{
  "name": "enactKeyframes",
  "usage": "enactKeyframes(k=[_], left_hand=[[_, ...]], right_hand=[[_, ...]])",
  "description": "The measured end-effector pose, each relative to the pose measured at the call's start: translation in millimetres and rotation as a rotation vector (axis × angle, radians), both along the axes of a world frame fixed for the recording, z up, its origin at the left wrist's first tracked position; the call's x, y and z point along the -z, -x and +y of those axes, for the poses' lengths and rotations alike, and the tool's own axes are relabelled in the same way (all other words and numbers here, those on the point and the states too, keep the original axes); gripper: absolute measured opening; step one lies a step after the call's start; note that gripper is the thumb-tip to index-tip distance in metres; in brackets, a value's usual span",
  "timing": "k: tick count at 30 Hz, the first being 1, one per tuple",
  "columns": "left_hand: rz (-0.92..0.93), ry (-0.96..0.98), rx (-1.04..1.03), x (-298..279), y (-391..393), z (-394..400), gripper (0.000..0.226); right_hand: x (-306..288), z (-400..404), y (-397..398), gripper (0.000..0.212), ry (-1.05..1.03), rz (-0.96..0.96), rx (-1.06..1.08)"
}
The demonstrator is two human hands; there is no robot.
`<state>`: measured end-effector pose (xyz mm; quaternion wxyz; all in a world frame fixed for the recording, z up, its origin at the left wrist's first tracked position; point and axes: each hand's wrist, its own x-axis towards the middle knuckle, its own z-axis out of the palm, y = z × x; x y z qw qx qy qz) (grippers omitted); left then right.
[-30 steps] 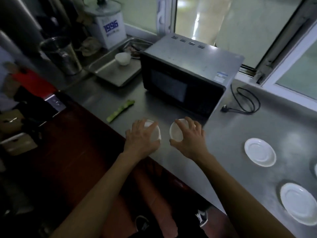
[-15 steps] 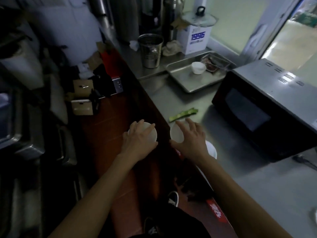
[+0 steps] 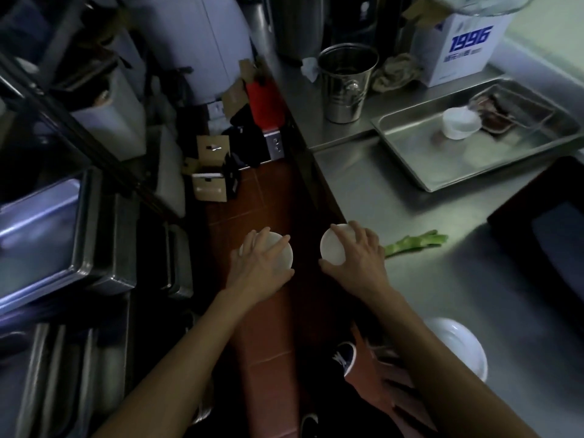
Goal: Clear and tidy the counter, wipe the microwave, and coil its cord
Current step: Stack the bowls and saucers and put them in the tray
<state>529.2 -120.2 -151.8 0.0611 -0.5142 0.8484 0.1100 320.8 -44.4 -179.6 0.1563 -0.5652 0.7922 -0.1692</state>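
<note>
Each hand carries a small white bowl, round and plain, held from above with the fingers curled over the rim: the left hand (image 3: pixel 259 269) is clamped on the left bowl (image 3: pixel 278 252) above the red-brown tiled floor (image 3: pixel 271 311), and the right hand (image 3: pixel 357 260) is clamped on the right bowl (image 3: pixel 332 251) at about the edge of the steel bench (image 3: pixel 442 279). Just right of the right grip a green vegetable scrap (image 3: pixel 417 243) lies flat on the bench. Farther right, the dark front corner of the microwave (image 3: pixel 546 235) shows at the frame edge. Ahead and right of the grips a shallow steel tray (image 3: pixel 410 159) holds a white cup (image 3: pixel 459 123) and a smaller dish of dark food (image 3: pixel 505 112). Ahead of the right grip a steel bucket (image 3: pixel 346 82) stands upright; what is in it cannot be told. Behind the right forearm a white bowl (image 3: pixel 461 346) sits on the bench.
</note>
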Motion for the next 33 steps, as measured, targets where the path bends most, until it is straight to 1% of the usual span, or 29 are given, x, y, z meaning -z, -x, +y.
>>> enactKeyframes(k=[6,12,18,25,28,31,33], left_hand=[[-0.021,0.03,-0.01,-19,40,-60,0.077],[-0.009,0.007,0.033,-22,93,-88,0.078],[0.021,-0.004,0.158,-21,175,-115,0.075],[0.076,-0.032,0.402,-9,276,-138,0.08],[0.094,-0.036,0.489,-4,323,-161,0.078],[0.132,0.001,0.567,6,374,-192,0.076],[0.166,-0.021,0.62,16,408,-215,0.077]], right_hand=[[-8,-68,38,0.086,0.048,-0.032,-0.023],[-13,-87,84,0.083,0.056,-0.058,0.024],[-16,-76,155,0.082,0.103,-0.063,0.198],[-17,-57,226,0.084,0.062,-0.081,0.4],[-20,-64,257,0.085,0.077,-0.062,0.483],[-17,-81,282,0.085,0.074,-0.051,0.585],[-16,-94,296,0.083,0.057,-0.057,0.671]])
